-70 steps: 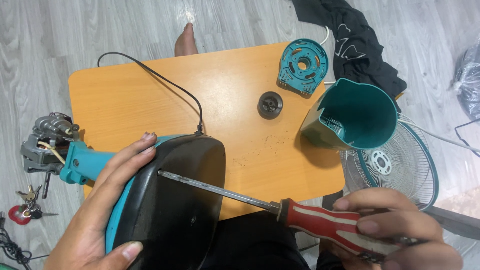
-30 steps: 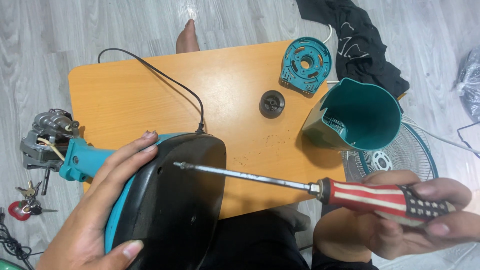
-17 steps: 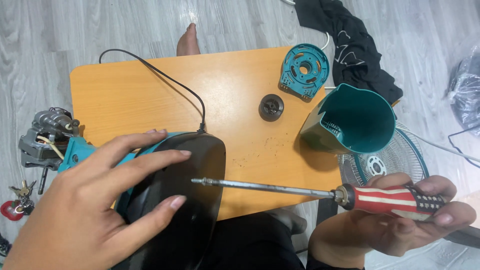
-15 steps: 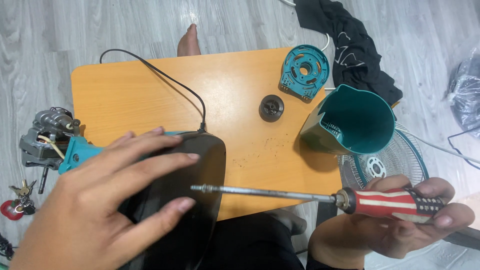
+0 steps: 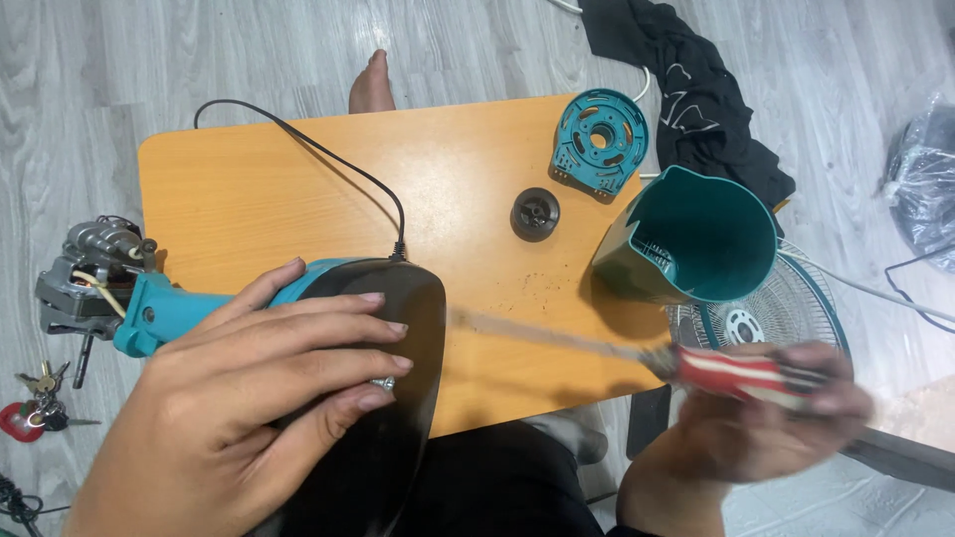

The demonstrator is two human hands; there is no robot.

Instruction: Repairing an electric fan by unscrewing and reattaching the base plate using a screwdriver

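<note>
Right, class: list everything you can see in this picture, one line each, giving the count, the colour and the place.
table: one, orange wood, centre, on a grey plank floor
fan base: one, black underside with teal neck, near table edge, under the left hand
screw: one, silver, at the left fingertips on the base
cord: one, black, across the table into the base
motor: one, grey metal, left end of the teal neck
round cap: one, black, on the table
round plate: one, teal, far right corner of the table
housing: one, teal, hollow, right table edge
fan grille: one, white wire, floor right
cloth: one, black, floor top right
keys: a bunch, red tag, floor left
screwdriver: one, red and white handle, blurred, in the right hand
left hand: on the base
right hand: grips the screwdriver
</note>
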